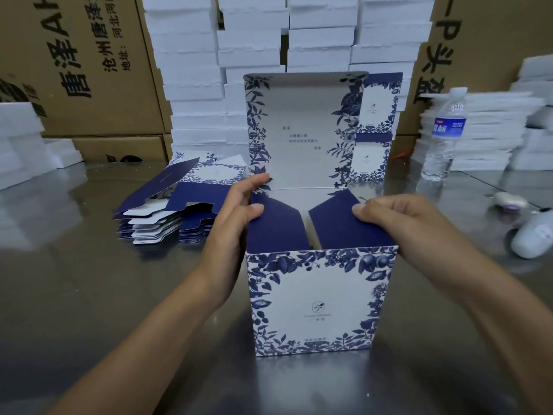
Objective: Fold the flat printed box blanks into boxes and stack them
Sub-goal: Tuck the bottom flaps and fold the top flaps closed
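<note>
A blue-and-white floral printed box (317, 301) stands upright on the metal table (89, 310) in front of me, its lid flap raised at the back. Two dark blue side flaps lean inward over its open top. My left hand (236, 217) grips the box's left wall, with its thumb pressing on the left flap. My right hand (401, 220) curls over the right wall, thumb on the right flap. A pile of flat printed blanks (179, 202) lies to the left. Two folded boxes (375, 127) stand stacked behind the lid on the right.
White foam stacks (254, 49) rise behind the box, with brown cartons (83, 64) on both sides. A water bottle (444, 133) stands at the right, more foam sheets (484, 133) behind it. A white device (532, 235) lies at the far right edge.
</note>
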Demonstrator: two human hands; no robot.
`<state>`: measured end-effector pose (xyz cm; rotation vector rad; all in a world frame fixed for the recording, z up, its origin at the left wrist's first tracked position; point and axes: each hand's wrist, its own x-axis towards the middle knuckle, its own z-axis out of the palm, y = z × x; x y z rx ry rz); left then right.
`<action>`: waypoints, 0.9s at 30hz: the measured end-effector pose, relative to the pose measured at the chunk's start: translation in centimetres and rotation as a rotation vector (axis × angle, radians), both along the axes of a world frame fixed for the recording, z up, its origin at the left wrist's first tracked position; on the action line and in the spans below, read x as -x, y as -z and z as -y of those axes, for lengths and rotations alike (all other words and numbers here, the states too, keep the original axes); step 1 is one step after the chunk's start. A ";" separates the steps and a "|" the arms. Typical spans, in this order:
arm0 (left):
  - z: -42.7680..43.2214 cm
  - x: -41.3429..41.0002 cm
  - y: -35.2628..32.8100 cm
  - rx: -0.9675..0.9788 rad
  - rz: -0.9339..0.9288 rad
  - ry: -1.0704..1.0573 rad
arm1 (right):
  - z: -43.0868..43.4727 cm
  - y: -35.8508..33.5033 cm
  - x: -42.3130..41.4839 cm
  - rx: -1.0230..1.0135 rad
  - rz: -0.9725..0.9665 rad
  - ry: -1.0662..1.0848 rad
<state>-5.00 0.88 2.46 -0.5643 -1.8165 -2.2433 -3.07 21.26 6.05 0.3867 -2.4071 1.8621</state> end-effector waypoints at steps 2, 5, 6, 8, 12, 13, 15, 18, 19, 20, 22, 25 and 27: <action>0.0 -0.1 0.1 0.002 0.003 -0.007 | 0.1 -0.2 -0.1 -0.029 -0.024 0.004; -0.2 -0.2 0.2 -0.012 0.011 -0.006 | 0.2 -0.1 0.0 -0.034 -0.049 0.014; -0.2 -0.3 0.3 -0.022 0.013 0.001 | 0.3 0.0 0.0 -0.023 -0.051 0.021; -0.1 -0.2 0.3 -0.035 0.010 0.014 | 0.5 0.3 0.0 0.035 -0.031 0.035; -0.2 -0.2 0.4 -0.039 0.000 0.026 | 0.7 0.6 -0.1 0.157 0.013 0.073; -0.3 -0.4 0.5 -0.043 0.000 0.037 | 0.8 0.6 -0.1 0.175 0.010 0.094; -0.6 -0.4 0.4 -0.021 -0.008 0.040 | 0.8 0.6 0.0 0.232 0.015 0.121; -1.1 -0.2 -0.7 0.095 -0.057 0.024 | 0.6 0.5 0.1 0.259 0.019 0.185; -1.2 -0.2 -0.7 0.110 -0.065 0.031 | 0.5 0.5 0.2 0.248 0.016 0.222; -1.3 -0.2 -0.6 0.108 -0.062 0.047 | 0.4 0.5 0.4 0.233 0.012 0.254; -1.2 -0.7 -0.1 0.055 -0.035 0.108 | 0.3 0.4 0.4 0.204 0.001 0.276; -0.9 -1.2 0.3 0.044 -0.022 0.114 | 0.3 0.2 0.3 0.148 -0.014 0.261; -0.8 -1.0 -0.1 0.067 -0.014 0.110 | 0.3 0.2 0.1 0.139 -0.004 0.269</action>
